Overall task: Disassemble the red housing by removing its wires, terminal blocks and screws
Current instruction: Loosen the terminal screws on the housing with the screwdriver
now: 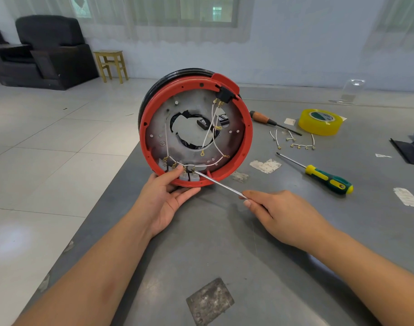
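The round red housing point(245, 147) stands on edge on the grey table point(225, 243), its open side facing me. White wires point(213, 128) with brass lugs run across its metal plate to grey terminal blocks point(189, 177) at the bottom rim. My left hand point(164, 198) grips that bottom rim, thumb on the blocks. My right hand point(281, 212) holds a screwdriver by its thin steel shaft point(221, 185); the tip touches the terminal blocks and the handle is hidden in my palm.
Right of the housing lie a brown-handled screwdriver point(262, 117), a green-and-yellow screwdriver point(328, 178), several removed wires point(293, 140), a roll of yellow tape point(321, 122) and paper scraps. The table's left edge runs past my left arm. A dark armchair and wooden stool stand beyond.
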A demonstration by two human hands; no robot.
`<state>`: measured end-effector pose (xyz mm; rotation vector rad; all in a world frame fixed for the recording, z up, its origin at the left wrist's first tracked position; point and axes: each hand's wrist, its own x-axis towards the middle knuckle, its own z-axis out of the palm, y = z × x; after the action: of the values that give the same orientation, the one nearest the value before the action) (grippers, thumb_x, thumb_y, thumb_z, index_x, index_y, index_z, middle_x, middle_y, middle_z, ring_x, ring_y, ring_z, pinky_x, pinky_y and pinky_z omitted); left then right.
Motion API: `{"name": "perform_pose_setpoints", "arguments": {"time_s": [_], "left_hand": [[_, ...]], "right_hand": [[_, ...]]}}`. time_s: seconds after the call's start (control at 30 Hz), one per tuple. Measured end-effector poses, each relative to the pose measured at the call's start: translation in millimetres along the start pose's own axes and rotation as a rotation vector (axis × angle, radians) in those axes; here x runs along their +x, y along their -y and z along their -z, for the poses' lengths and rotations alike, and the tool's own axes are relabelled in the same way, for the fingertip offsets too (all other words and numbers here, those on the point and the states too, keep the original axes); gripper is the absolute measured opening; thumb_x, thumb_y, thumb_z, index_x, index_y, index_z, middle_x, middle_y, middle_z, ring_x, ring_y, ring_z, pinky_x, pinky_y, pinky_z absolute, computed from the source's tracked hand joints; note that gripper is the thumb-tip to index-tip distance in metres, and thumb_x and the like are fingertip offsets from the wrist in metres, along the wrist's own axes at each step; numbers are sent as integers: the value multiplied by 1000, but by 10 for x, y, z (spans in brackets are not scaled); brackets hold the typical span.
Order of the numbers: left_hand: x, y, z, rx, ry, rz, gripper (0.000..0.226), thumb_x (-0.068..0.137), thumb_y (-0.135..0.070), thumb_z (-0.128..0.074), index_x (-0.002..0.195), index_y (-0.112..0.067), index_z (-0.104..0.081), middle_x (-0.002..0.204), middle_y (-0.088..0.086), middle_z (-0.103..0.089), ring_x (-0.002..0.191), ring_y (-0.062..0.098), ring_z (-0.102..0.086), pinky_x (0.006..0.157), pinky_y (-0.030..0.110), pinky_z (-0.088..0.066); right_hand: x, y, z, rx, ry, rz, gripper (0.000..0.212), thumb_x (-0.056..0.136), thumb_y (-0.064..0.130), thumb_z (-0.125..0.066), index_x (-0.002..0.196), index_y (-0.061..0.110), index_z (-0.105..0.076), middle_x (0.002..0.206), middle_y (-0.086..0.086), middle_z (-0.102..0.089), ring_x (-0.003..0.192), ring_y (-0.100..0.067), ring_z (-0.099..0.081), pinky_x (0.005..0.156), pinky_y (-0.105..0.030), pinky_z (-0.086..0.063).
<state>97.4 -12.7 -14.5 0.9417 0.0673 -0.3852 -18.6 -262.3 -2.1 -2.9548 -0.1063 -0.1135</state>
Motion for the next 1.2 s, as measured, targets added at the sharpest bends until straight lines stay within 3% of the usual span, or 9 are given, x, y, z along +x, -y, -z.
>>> {"name": "perform_pose_setpoints", "arguments": {"time_s": [0.17, 0.57, 0.73, 0.9, 1.2], "left_hand": [[-16, -7, -19, 8, -3, -6, 66, 86, -30, -81, 142, -10, -52, 121, 23, -75, 107, 43, -75, 80, 48, -65], [12, 21, -58, 178, -25, -60, 23, 106, -26, -63, 127, -26, -54, 107, 6, -81, 98, 33, -79, 75, 42, -66], [2, -19, -52, 244, -100, -119, 19, 107, -31, -61, 125, -24, -61, 102, 4, -82, 94, 30, -80, 77, 45, -67], [-9, -23, -106, 263, -122, -122, 18, 106, -32, -63, 120, -21, -65, 101, 4, -82, 93, 27, -80, 83, 46, -66], [4, -64, 21, 282, -153, -125, 24, 102, -30, -70, 118, -12, -69, 95, 6, -82, 89, 28, -81, 68, 35, -66]], "right_hand": [[-26, 19, 5, -28, -2, 12, 53, 99, 63, -16, 141, 48, -44, 104, 6, -72, 95, -25, -66, 75, -38, -55], [-1, 20, 36, 48, 39, 20, 46, 101, 63, -23, 138, 49, -46, 105, 8, -74, 95, -23, -66, 80, -42, -57], [22, 25, 36, 55, 63, 30, 39, 104, 60, -27, 133, 49, -49, 93, 7, -73, 86, -22, -65, 76, -41, -57], [49, 22, 33, 62, 47, 32, 36, 105, 59, -29, 133, 49, -49, 97, 8, -73, 87, -20, -66, 76, -41, -57], [82, -32, 40, 41, 39, 29, 38, 104, 60, -27, 132, 49, -50, 91, 10, -72, 80, -17, -64, 73, -41, -58]]}}
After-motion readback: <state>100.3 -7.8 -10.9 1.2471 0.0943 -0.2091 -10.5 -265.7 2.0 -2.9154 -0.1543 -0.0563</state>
